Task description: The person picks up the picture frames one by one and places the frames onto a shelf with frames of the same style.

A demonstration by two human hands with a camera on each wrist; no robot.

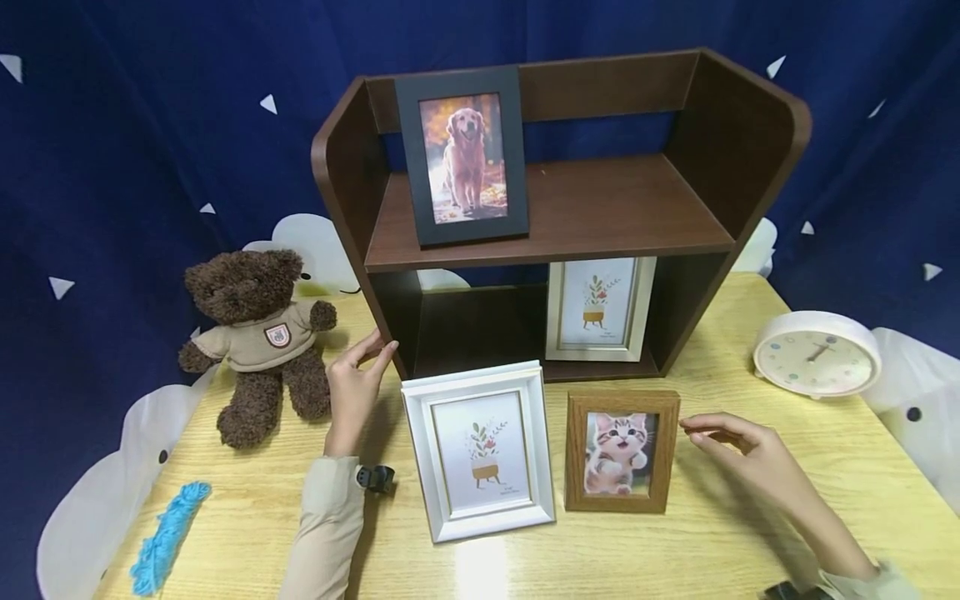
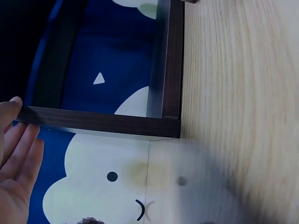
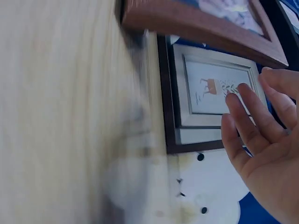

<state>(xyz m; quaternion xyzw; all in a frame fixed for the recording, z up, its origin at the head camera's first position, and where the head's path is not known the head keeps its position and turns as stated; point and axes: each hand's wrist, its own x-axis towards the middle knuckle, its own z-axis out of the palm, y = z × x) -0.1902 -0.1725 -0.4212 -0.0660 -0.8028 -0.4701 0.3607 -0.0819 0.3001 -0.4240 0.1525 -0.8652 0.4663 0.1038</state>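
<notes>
one two-tier shelf [image 1: 630,196] is standing at upper centre of the head view: dark brown, rounded side panels, blue curtain [image 1: 187,125] showing through its open back. the left hand [image 1: 356,392] is pinching the left panel's front edge near the base, thumb and fingers on opposite faces. one kitten frame [image 1: 577,454], brown wood-grain, squarish, is standing at lower centre-right on the pale wooden table [image 1: 247,533]. the right hand [image 1: 757,458], lower right, is curving loosely beside that frame's right edge, thumb and fingers apart, gripping nothing; cannot tell whether a fingertip is touching.

picture frames, counted: four. besides the kitten, one white frame [image 1: 487,450] is standing at lower centre; one black dog frame [image 1: 465,158] is leaning on the upper tier, left; one cream frame [image 1: 600,308] is standing on the lower tier, right. both pale ones are showing potted-plant prints.

also: one teddy bear [image 1: 258,337], left, wearing a beige top; one round white clock [image 1: 817,354], right; one blue yarn skein [image 1: 168,537] lying lower left.
</notes>
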